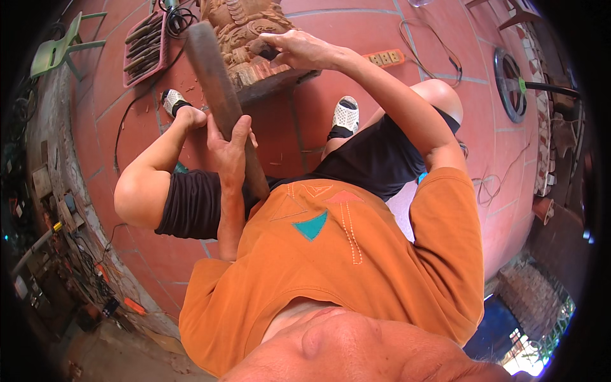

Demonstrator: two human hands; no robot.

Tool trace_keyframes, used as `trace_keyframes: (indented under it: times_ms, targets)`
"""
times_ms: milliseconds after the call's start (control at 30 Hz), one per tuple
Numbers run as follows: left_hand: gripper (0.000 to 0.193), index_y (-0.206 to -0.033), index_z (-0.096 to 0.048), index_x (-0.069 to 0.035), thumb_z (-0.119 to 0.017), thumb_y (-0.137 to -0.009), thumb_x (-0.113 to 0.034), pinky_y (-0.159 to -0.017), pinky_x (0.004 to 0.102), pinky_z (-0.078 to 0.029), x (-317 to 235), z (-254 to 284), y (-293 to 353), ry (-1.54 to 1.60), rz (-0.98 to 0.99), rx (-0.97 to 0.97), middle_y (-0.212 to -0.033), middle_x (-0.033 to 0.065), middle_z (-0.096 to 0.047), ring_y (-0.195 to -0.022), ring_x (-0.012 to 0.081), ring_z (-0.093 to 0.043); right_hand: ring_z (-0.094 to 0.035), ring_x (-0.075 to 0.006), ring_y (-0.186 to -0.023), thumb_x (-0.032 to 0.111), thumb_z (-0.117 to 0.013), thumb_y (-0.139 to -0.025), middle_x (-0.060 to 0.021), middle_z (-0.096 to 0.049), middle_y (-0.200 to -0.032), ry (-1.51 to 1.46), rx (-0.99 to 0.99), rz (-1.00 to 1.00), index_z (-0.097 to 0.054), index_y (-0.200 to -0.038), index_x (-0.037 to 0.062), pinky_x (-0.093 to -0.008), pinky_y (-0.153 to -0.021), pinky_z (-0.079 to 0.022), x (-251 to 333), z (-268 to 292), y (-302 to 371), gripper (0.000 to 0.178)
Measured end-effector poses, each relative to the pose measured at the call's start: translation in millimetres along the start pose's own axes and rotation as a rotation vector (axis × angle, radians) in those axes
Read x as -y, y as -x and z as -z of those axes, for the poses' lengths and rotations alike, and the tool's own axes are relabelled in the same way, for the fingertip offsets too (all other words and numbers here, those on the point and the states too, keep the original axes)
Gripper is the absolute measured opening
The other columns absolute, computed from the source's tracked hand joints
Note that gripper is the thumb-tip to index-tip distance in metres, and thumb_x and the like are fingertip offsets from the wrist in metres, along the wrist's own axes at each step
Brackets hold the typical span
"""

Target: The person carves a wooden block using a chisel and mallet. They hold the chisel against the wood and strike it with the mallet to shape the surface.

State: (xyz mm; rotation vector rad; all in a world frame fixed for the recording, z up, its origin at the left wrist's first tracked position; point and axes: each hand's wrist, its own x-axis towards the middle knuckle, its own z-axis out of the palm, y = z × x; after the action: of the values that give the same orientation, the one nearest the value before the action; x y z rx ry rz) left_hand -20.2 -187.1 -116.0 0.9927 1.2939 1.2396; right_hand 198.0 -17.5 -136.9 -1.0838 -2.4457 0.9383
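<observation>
My left hand [230, 148] is closed around a long, dark wooden mallet [215, 76]. The mallet slants up from my lap, its broad end tilted away to the upper left. Stretched forward, my right hand [296, 51] has its fingers bent around a short dark brown piece [262, 48] whose kind I cannot make out. That piece lies against the carved wooden figure [245, 25], which has curled reliefs and stands between my feet on a rough block base [267, 77]. The figure's top runs out of the picture.
Left of the carving, a pink basket [130, 70] carries several long dark tools. Farther left stands a green plastic chair [54, 54]. An orange power strip [385, 58] and cables lie on the red tiles. A black ring-shaped thing [509, 86] is at the right. Wood chips are scattered near my left foot.
</observation>
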Motion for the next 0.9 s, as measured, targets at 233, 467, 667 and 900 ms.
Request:
trace_keyframes:
  times_ms: [233,467,667,900]
  targets:
    - [0.034,-0.115,-0.054,0.0,-0.073,-0.094,-0.02,-0.054,0.0248,-0.047,-3,-8,-6,-0.36,0.054,0.107,-0.081,0.003,-0.062,-0.061,0.01,-0.058,-0.064,-0.0466,-0.103,0.015,-0.074,-0.084,-0.0295,-0.067,-0.104,0.014,-0.01,0.007,-0.048,-0.143,0.0029,-0.0534,-0.085,-0.049,0,-3,-1,0.065]
    - [0.028,-0.116,-0.053,-0.004,-0.07,-0.096,-0.015,-0.055,0.0244,-0.048,-4,-5,0,-0.093,-0.058,-0.003,-0.079,0.0016,-0.059,-0.061,0.0097,-0.057,-0.065,-0.0457,-0.098,0.015,-0.074,-0.084,-0.0289,-0.067,-0.1,0.017,-0.073,0.047,-0.048,-0.143,0.0044,-0.0533,-0.082,-0.049,-3,-6,1,0.065]
    - [0.033,-0.115,-0.053,-0.002,-0.073,-0.095,-0.019,-0.054,0.0254,-0.048,-2,-10,-4,-0.312,-0.045,0.031,-0.078,0.0031,-0.061,-0.059,0.0111,-0.058,-0.065,-0.0453,-0.099,0.015,-0.073,-0.085,-0.0272,-0.068,-0.101,0.043,-0.018,0.035,-0.049,-0.142,0.0074,-0.053,-0.083,-0.049,1,-6,-2,0.062]
    - [0.033,-0.112,-0.056,-0.002,-0.074,-0.094,-0.023,-0.051,0.0242,-0.046,1,2,-6,-0.175,0.089,0.069,-0.075,0.0015,-0.06,-0.056,0.0082,-0.055,-0.068,-0.0424,-0.087,0.018,-0.075,-0.086,-0.0228,-0.069,-0.089,0.053,-0.044,0.104,-0.049,-0.139,0.0109,-0.0498,-0.076,-0.051,-8,-7,-7,0.059]
